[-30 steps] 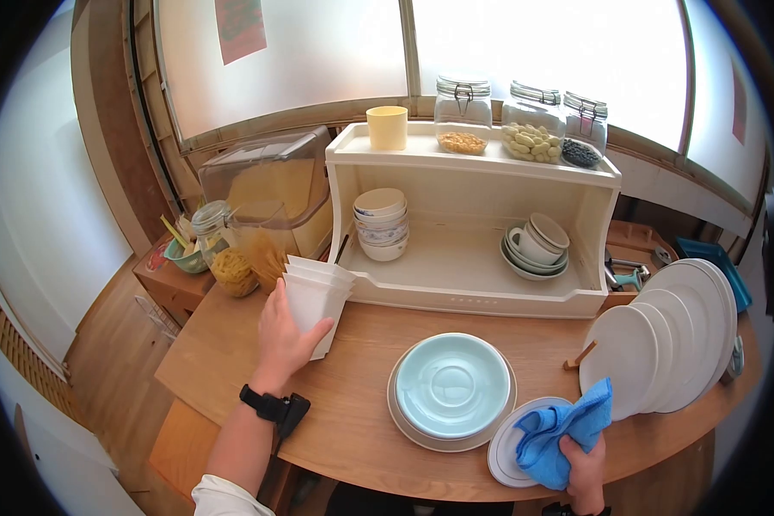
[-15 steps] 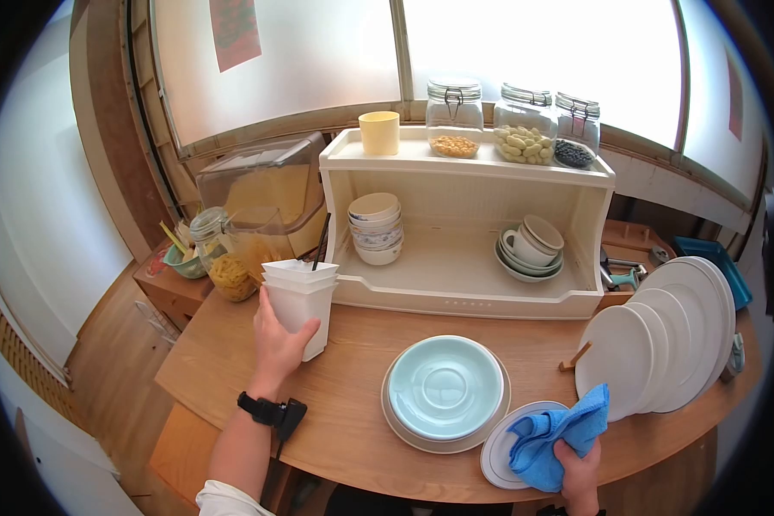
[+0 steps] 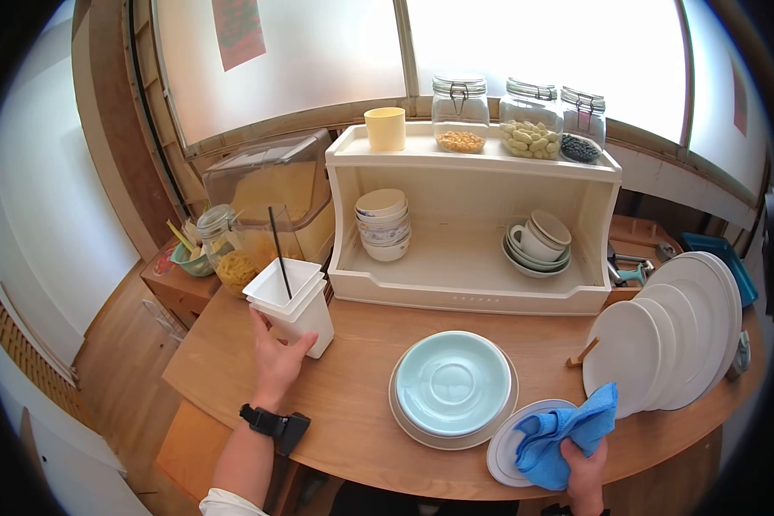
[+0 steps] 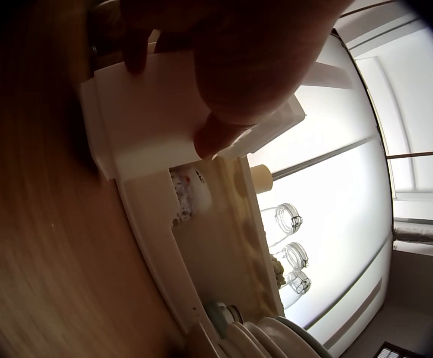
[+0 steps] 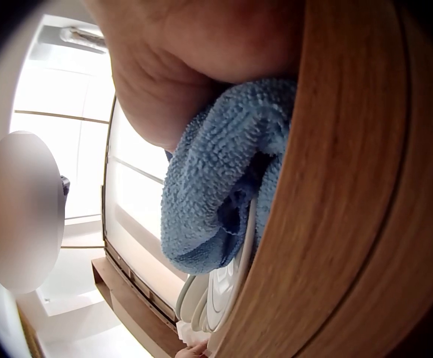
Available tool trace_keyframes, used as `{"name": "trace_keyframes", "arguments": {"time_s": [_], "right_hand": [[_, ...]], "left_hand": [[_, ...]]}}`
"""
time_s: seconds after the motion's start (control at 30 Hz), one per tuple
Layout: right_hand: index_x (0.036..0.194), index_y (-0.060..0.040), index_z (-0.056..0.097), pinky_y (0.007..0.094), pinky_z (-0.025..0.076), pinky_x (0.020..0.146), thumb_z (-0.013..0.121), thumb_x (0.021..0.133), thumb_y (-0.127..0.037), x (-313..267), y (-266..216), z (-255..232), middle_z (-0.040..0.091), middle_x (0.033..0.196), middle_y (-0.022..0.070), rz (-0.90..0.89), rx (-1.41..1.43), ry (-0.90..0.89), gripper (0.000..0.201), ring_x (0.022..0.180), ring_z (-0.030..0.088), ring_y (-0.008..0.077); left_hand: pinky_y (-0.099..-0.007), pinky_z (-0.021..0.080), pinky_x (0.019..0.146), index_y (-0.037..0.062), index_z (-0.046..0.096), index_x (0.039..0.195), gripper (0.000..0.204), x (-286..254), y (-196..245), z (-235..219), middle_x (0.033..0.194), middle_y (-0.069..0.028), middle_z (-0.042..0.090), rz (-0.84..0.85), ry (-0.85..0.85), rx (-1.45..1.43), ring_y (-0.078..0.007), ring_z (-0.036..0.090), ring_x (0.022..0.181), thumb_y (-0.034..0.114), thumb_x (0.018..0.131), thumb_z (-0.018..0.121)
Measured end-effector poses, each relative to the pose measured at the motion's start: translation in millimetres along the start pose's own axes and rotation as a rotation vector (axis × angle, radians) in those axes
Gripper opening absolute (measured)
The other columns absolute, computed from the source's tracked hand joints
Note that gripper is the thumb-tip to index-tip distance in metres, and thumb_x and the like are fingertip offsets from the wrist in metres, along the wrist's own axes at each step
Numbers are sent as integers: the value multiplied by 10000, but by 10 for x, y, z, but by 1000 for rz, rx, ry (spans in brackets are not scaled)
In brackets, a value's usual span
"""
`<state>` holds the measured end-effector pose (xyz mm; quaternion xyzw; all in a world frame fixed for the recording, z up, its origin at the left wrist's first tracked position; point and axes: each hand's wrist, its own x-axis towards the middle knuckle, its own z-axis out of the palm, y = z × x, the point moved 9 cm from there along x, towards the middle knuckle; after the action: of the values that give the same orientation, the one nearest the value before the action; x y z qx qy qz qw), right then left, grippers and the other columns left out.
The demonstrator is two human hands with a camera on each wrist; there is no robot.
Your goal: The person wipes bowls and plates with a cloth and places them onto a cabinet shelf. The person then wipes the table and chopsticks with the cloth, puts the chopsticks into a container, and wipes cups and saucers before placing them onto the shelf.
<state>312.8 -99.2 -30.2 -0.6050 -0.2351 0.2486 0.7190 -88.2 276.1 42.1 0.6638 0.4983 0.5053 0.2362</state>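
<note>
In the head view my left hand (image 3: 277, 361) grips a nested stack of white square plastic containers (image 3: 308, 320) at the table's left side. The stack leans towards me, and a thin black stick (image 3: 278, 249) stands up out of its mouth. My thumb (image 4: 215, 138) lies along the container wall in the left wrist view. Near the front edge, my right hand (image 3: 586, 473) holds a crumpled blue cloth (image 3: 552, 447) over a small rimmed plate (image 3: 502, 456). The thick cloth (image 5: 209, 186) hides most of my fingers in the right wrist view.
A pale blue dish (image 3: 451, 396) sits on a larger plate in the middle. White plates (image 3: 623, 357) stand upright at the right. Behind is a cream shelf (image 3: 473, 297) with bowls (image 3: 383, 228) and cups, with glass jars (image 3: 460, 116) on top. A pasta jar (image 3: 232, 267) stands at the left.
The white containers have tilted so that their open mouth faces me, and the black stick now shows fully. My right hand and the cloth stay over the small plate.
</note>
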Motion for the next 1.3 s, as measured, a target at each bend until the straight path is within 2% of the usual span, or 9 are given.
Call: {"name": "trace_keyframes", "arguments": {"time_s": [0.5, 0.63, 0.77, 0.9, 0.97, 1.03, 1.07, 1.2, 1.3], "right_hand": [[1285, -1, 507, 350, 407, 1000, 743, 802, -118, -49, 56, -68, 587, 1177, 67, -15, -42, -13, 550, 1097, 545, 193], [1304, 1, 482, 369, 451, 977, 741, 824, -143, -146, -109, -168, 590, 1181, 89, -140, 27, 19, 565, 1095, 571, 215], [1295, -2, 479, 387, 484, 955, 706, 866, -204, -255, -337, 222, 606, 1161, 127, -128, 72, -190, 527, 1071, 597, 245], [1238, -12, 522, 405, 511, 928, 643, 925, -315, -377, -473, 780, 633, 1131, 181, -53, 26, -476, 452, 1029, 629, 281], [1254, -33, 515, 411, 476, 987, 637, 917, -270, -411, 66, 675, 573, 1225, 159, 573, 365, -100, 429, 1092, 581, 249], [1306, -5, 406, 380, 507, 944, 581, 961, -412, -219, -115, 629, 594, 1098, 128, 28, 288, -129, 561, 1058, 605, 236], [1272, -13, 427, 387, 505, 947, 474, 985, -512, -305, -394, 828, 579, 1134, 132, -197, 147, -162, 578, 1065, 600, 240], [1398, -38, 396, 376, 420, 1045, 628, 948, -332, -520, -294, 1030, 538, 1322, 165, -261, 606, -176, 586, 1182, 549, 267], [1424, -26, 389, 396, 379, 1084, 643, 932, -365, -839, -23, 1442, 492, 1374, 172, -258, 196, -375, 649, 1273, 474, 257]], "left_hand": [[-389, 359, 1050, -51, 143, 1513, 1065, -311, -31, -173, 1498, -199, 353, -17, 27, 28, -273, 369, 1365, 215, 743, 830], [-398, 376, 1040, -28, 233, 1504, 925, -911, 569, -445, 1468, -177, 405, 163, 96, -135, -258, 439, 1315, 264, 813, 775], [-379, 444, 988, -43, 465, 1354, 646, -1685, 1637, 291, 1298, -172, 565, 328, -866, -349, -267, 559, 1168, 244, 844, 737], [-345, 377, 1058, -44, 395, 1435, 593, -2080, 1908, 807, 1387, -179, 507, 53, -1168, -896, -256, 499, 1276, 172, 935, 630], [-337, 396, 1036, -59, 446, 1401, 519, -2044, 1965, 847, 1366, -180, 542, 168, -1100, -924, -248, 524, 1251, 181, 966, 597], [-327, 427, 1001, -59, 516, 1351, 435, -1990, 1941, 787, 1316, -174, 596, 277, -887, -808, -239, 571, 1189, 172, 987, 569], [-314, 448, 973, -50, 571, 1305, 375, -1947, 2001, 734, 1276, -176, 628, 104, -874, -817, -239, 609, 1143, 159, 994, 557], [-339, 453, 982, -24, 542, 1344, 391, -2023, 1927, 648, 1299, -213, 603, 178, -798, -894, -276, 602, 1168, 164, 1002, 543], [-392, 451, 1001, -5, 489, 1383, 409, -2065, 1896, 518, 1330, -254, 560, 512, -467, -974, -340, 586, 1194, 150, 1006, 525]]}}
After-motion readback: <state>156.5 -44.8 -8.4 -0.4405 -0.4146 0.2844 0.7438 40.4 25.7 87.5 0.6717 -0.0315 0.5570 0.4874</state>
